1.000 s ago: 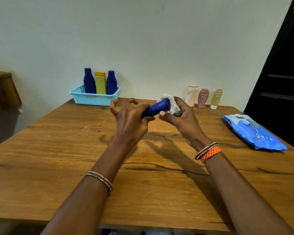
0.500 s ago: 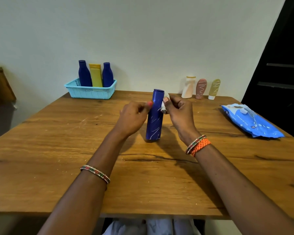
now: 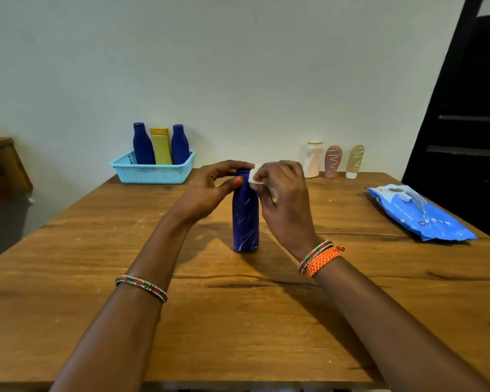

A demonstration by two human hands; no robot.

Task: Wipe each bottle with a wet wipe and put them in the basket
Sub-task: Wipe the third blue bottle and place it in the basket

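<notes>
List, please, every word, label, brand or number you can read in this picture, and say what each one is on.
No text can be read.
Blue wipes pack: white print and a small logo, too blurred to read.
Blue bottle on the table: white streaks only, no letters.
Basket: a dark mark on its rim, unreadable.

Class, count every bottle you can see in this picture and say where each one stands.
7: three in the basket, one blue bottle held mid-table, three by the wall. Others may be hidden.

blue bottle [image 3: 245,219] | tilted in hands → upright on table [image 3: 96,250]
</notes>
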